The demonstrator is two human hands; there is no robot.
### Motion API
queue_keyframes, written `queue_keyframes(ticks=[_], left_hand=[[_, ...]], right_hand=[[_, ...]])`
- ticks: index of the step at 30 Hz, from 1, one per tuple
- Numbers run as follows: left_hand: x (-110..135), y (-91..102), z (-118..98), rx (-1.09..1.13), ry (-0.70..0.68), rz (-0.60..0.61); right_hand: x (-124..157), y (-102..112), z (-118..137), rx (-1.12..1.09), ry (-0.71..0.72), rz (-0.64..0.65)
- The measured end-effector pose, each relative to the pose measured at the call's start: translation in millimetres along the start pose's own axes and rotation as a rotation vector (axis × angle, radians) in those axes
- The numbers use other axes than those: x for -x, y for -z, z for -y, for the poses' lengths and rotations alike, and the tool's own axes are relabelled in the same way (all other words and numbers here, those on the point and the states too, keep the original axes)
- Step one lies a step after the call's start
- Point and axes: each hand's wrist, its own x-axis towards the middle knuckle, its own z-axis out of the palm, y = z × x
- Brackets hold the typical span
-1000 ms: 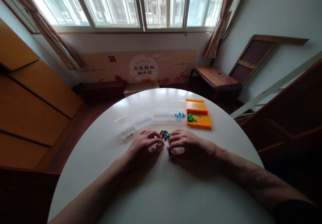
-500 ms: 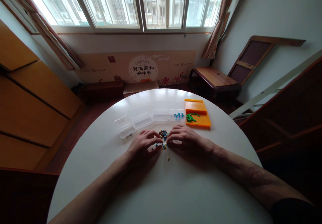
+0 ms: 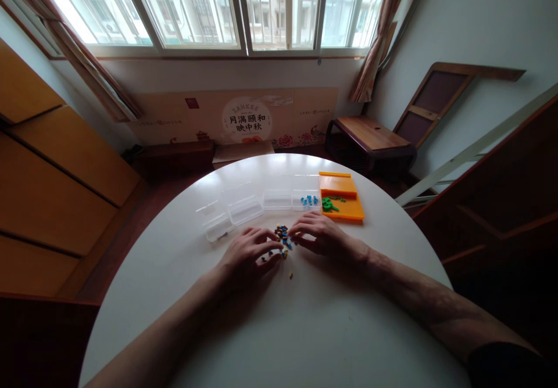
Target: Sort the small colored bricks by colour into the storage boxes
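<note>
Heap of tiny plastic pieces (image 3: 282, 233), hemmed in from both sides

Over at the left of the room I see an orange-brown wooden cabinet (image 3: 61, 173). On the round white table (image 3: 279, 336), the leftmost clear plastic box (image 3: 219, 228) sits at a slant with its lid open, and a second clear box (image 3: 246, 210) stands just beside it.

Nearer the person, the left hand (image 3: 247, 250) rests low, fingers loosely curved, with only a narrow space between forefinger and thumb. Its fingertips reach the heap's left edge, a few dark bits lying by the thumb; whether it pinches one, I can't tell.

Behind the heap is a third clear box (image 3: 278, 201). The heap itself, brown, blue and yellow, lies on the tabletop between the hands, and one yellowish piece (image 3: 290, 275) lies apart, nearer the person.

Next comes a clear box holding blue pieces (image 3: 310, 201). In front of it, the right hand (image 3: 320, 232) is bent, its fingertips drawn close together at the heap's right edge; I can't make out what they grip, if anything.

Farthest right on the tabletop, green pieces (image 3: 329, 204) lie in an orange tray (image 3: 355, 209).
</note>
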Motion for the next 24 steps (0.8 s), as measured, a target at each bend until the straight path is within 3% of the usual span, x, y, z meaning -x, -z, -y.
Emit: queue_keyframes(ticks=[12,24], left_hand=[[-1.7,1.3,-0.9,-0.006,0.001,0.002],[-0.4,-1.3,1.1,-0.02,0.005,0.009]], right_hand=[[3.6,-0.7,0.7,-0.198,-0.116,-0.007],[2.5,1.4,4.2,-0.138,-0.13,-0.021]])
